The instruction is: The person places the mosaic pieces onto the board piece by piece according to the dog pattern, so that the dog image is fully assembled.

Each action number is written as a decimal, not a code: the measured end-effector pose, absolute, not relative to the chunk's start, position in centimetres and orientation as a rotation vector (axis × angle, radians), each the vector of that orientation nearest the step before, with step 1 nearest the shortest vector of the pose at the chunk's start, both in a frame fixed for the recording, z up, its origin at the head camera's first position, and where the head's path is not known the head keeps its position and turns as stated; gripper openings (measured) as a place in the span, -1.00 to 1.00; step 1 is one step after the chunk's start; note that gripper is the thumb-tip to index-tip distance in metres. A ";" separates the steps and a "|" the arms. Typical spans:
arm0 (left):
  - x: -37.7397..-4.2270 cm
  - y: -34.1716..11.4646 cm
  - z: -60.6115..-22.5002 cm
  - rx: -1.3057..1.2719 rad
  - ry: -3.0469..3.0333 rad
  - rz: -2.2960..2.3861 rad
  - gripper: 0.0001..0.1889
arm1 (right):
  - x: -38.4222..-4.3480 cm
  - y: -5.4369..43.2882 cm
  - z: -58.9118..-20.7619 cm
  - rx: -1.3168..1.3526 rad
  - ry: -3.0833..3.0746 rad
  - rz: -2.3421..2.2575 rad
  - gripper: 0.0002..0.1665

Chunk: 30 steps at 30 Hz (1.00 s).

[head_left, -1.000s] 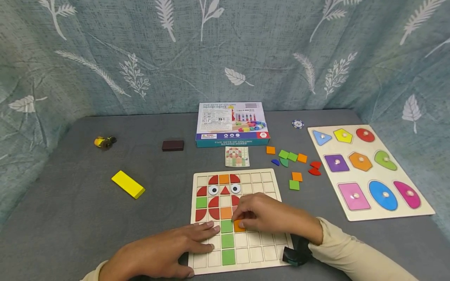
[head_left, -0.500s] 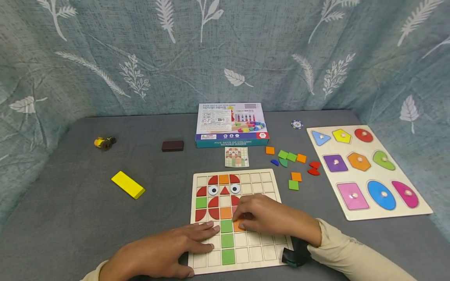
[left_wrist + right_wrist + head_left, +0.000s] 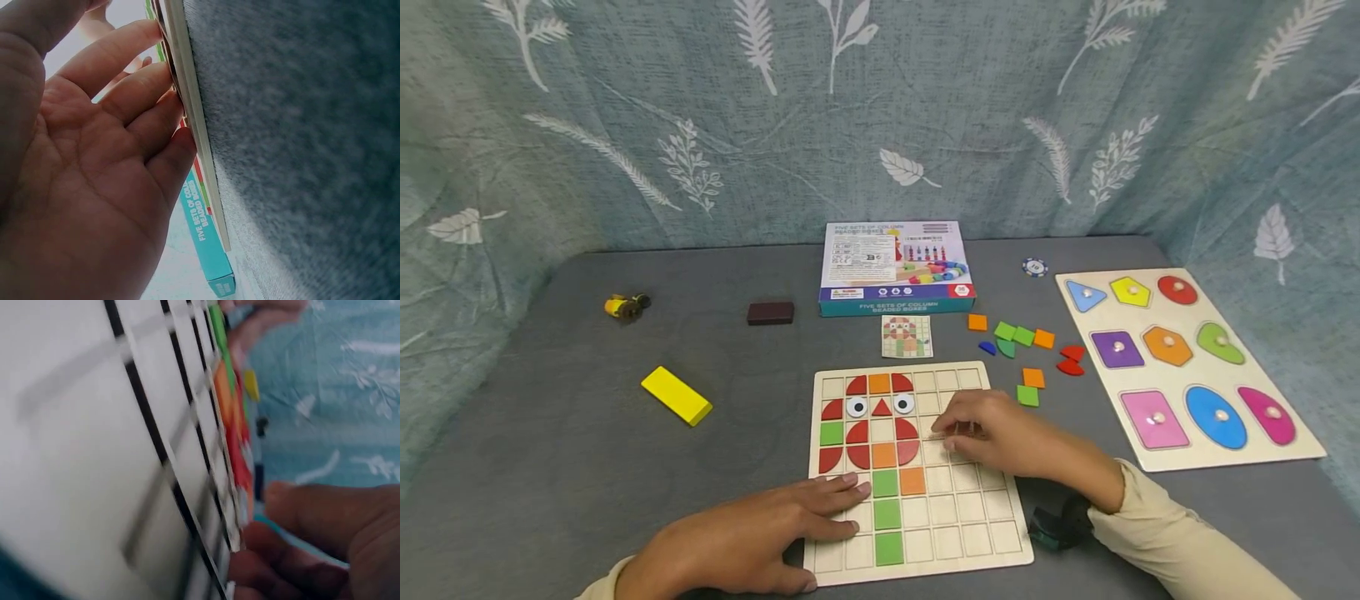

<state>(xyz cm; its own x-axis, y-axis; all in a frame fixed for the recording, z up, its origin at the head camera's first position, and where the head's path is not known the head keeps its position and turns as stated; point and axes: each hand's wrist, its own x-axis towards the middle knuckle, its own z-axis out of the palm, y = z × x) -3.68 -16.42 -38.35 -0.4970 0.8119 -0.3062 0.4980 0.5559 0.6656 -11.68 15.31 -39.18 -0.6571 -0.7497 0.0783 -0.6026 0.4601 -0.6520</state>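
Observation:
A wooden grid board (image 3: 977, 538) lies on the grey cloth, with red curved tiles (image 3: 857, 433), two eye tiles (image 3: 904, 404) and a column of green square tiles (image 3: 887, 514) in its cells. An orange square tile (image 3: 913, 481) sits in a cell right of the top green one. My left hand (image 3: 752, 537) rests with spread, straight fingers on the board's left edge; in the left wrist view its fingertips touch the rim. Over the board's right half, my right hand (image 3: 1007, 429) hangs with loosely curled fingers and nothing visible between them.
Loose orange, green, red and blue tiles (image 3: 1024, 335) lie behind the board to the right. A picture card (image 3: 906, 337) and a box (image 3: 897, 271) stand behind it. A knobbed shape puzzle (image 3: 1187, 417) lies far right. Left are a yellow block (image 3: 676, 396) and dark block (image 3: 771, 313).
My right hand has let go of the orange square tile and moved right and away over the board, uncovering the tile and red pieces. The left hand has stayed in place.

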 end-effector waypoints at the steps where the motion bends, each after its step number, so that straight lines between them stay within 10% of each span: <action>1: -3.7 -16.4 -38.4 1.049 2.185 0.677 -0.38 | -11.8 15.7 -39.1 -1.160 2.503 -0.969 -0.80; 30: -3.4 -16.4 -38.5 1.013 2.205 0.696 -0.40 | -15.0 24.1 -39.2 -0.747 2.870 -0.896 -0.69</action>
